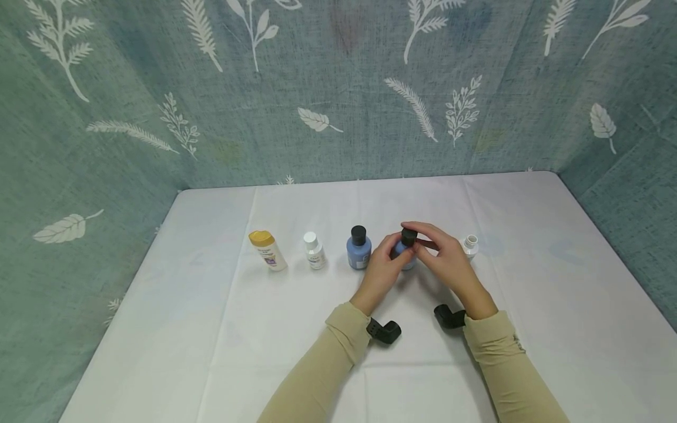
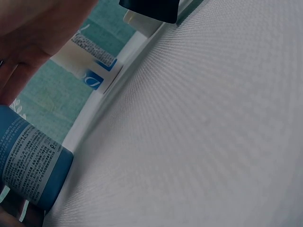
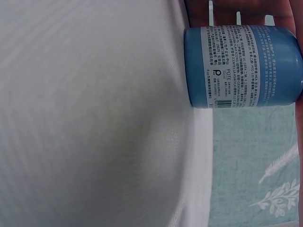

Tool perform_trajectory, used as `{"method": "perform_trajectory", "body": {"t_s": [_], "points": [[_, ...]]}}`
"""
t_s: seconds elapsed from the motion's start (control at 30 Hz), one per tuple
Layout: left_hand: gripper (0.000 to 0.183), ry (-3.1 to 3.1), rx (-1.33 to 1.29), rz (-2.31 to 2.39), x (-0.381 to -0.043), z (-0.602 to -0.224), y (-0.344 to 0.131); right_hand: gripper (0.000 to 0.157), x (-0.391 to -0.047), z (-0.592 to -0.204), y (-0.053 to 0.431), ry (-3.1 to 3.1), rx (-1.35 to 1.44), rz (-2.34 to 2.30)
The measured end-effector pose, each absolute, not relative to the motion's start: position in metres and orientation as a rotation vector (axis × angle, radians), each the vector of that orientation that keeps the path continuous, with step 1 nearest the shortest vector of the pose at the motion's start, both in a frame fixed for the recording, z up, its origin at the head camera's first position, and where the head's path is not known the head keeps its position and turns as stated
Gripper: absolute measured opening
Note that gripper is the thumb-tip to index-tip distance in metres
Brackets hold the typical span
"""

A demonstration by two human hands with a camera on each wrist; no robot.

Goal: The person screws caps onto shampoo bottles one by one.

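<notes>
A small blue bottle (image 1: 409,265) with a black cap (image 1: 409,237) stands upright on the white cloth between both hands. The left hand (image 1: 382,265) grips the bottle's body from its left side, its fingers (image 3: 246,14) behind the printed label in the right wrist view. From the right, the right hand (image 1: 446,258) pinches the black cap with thumb and fingers. Just left of the left hand is a second blue bottle (image 1: 359,252), its black cap on. Close behind the right hand stands a white bottle (image 1: 470,244) with an uncovered neck, partly hidden.
Farther left stand a white bottle (image 1: 315,254) with a white cap and a cream bottle (image 1: 268,252) with a yellow cap. The white-covered table (image 1: 264,329) meets a green leaf-patterned curtain (image 1: 349,147) along its back edge. Black wrist cameras (image 1: 388,332) hang near the forearms.
</notes>
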State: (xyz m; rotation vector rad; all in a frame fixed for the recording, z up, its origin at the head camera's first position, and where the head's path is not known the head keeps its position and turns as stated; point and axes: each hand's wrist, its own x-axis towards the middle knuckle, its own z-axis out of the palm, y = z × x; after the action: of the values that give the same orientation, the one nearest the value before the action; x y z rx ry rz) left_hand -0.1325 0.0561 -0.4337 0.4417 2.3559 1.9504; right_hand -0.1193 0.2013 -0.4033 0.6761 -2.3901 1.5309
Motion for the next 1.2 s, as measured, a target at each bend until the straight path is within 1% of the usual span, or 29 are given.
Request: {"method": "perform_trajectory", "body": {"t_s": [0.4,0.87,1.17,1.2], "points": [[0.033,2.359,0.473,1.948,-0.133,-0.433,0.055,0.034,-0.118,-0.4,0.201,-2.406,0.66,1.518],[0.034,2.345,0.437,1.931,-0.132,-0.434,0.054,0.034,-0.119,-0.404,0.203,-2.39,0.657,1.565],[0.036,2.305,0.467,1.949,-0.132,-0.435,0.053,0.037,-0.133,-0.428,0.21,-2.338,0.66,1.622],[0.036,2.307,0.466,1.949,-0.132,-0.434,0.053,0.036,-0.132,-0.427,0.209,-2.339,0.659,1.624]]}}
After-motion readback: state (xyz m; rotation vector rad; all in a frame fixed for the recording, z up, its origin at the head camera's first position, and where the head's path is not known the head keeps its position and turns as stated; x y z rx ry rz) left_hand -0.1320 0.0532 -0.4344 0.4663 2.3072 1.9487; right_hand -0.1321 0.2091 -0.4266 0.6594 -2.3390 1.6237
